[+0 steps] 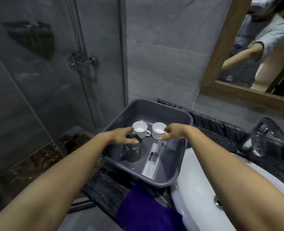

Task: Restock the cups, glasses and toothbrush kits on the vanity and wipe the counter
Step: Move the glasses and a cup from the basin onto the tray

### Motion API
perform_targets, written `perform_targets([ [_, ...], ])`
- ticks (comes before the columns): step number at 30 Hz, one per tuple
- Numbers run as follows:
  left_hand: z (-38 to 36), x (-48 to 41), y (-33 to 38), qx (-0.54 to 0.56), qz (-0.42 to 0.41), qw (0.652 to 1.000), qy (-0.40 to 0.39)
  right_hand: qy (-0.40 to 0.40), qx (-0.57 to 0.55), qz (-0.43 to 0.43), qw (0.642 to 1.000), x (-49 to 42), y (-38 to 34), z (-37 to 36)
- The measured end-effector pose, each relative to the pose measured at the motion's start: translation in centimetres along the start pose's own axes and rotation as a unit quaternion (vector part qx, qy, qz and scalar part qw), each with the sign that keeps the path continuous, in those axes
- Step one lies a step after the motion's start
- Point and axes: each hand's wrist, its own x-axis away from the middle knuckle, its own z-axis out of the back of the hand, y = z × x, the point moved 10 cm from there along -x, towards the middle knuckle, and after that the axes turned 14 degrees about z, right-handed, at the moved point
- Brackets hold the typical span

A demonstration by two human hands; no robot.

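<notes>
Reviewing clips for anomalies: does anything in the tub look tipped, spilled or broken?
Nothing stands out. Two white cups and a dark glass stand upright in the grey tub; the toothbrush kit lies flat. No spill shows.

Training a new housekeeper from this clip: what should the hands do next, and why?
Probably lift out the two white cups: the left hand and right hand each touch one, and they stand in the grey tub, not yet on the counter.
</notes>
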Motion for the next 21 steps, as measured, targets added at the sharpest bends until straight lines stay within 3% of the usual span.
perform_targets([
  [4, -1.6, -0.4, 0.1, 0.068, -0.011, 0.997, 0.024, 0.047, -0.015, -0.049, 0.998, -1.8, 1.8, -1.1],
  [7, -2.6, -1.6, -0.5, 0.085, 0.010, 0.996, 0.035, 0.078, -0.095, -0.074, 0.990, -3.5, 2.7, -2.7],
  [13, -3.6, -3.3, -1.4, 0.087, 0.018, 0.996, 0.024, 0.188, -0.281, -0.110, 0.935, -5.6, 5.1, -4.8],
  [21, -3.2, -3.7, -1.2, 0.077, -0.031, 0.997, 0.010, 0.237, -0.307, -0.167, 0.906, -7.2, 7.0, -5.5],
])
